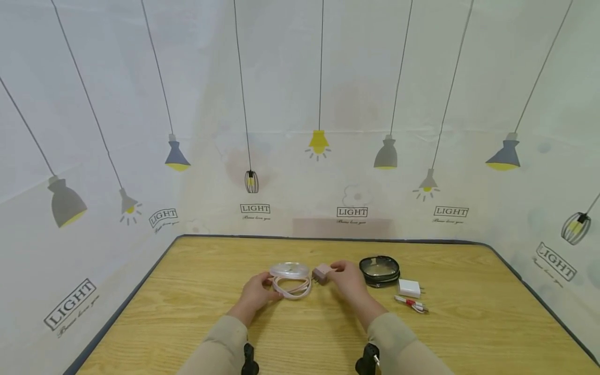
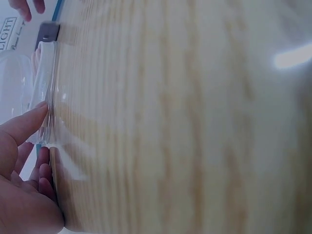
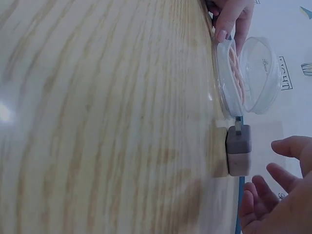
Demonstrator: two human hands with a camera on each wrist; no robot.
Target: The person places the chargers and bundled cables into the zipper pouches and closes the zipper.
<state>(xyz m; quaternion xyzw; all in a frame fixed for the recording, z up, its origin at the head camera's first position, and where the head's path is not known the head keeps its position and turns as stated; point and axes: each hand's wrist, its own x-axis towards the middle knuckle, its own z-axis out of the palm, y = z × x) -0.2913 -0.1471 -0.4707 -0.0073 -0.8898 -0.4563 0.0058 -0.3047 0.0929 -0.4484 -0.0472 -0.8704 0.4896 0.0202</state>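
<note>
My left hand [image 1: 255, 294] grips the left side of a round clear plastic case [image 3: 223, 80], with the thumb on its near wall. Inside the case lies a coiled pale pink cable [image 1: 292, 295]. Its transparent lid [image 1: 289, 270] stands raised at the back. Just right of the case, a pink and mauve charging plug [image 1: 321, 273] sits on the table, its metal prongs toward the case. Beside that plug is my right hand [image 1: 349, 281], fingers loosely bent. In the right wrist view a gap shows between those fingers [image 3: 285, 146] and the plug.
On the right of the wooden table [image 1: 211, 323] lies a round, black-edged clear case [image 1: 380, 281] with dark coils. A white charging plug [image 1: 409, 288] and a short white cable [image 1: 419, 308] with a red tie lie near it. A lamp-printed curtain [image 1: 281, 104] surrounds the table.
</note>
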